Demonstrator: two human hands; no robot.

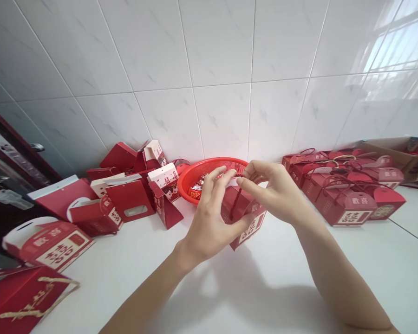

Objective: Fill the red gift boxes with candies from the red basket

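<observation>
A small red gift box (248,232) with a pale printed label stands on the white tabletop in front of me, partly covered by my hands. My left hand (212,218) grips it, its thumb along the front and its fingers reaching over the top. At the box's top, my right hand (270,188) pinches a dark red cord (235,204) between thumb and fingers. The cord runs down over the box's side. Just behind sits a red plastic basket (184,183) with wrapped sweets (197,190) inside.
Several closed red boxes with cord handles (348,204) stand in rows at right, before a cardboard carton (409,160). At left are several open boxes (128,199) and a red bag with rope handles (31,297). A tiled wall (223,116) rises behind the table.
</observation>
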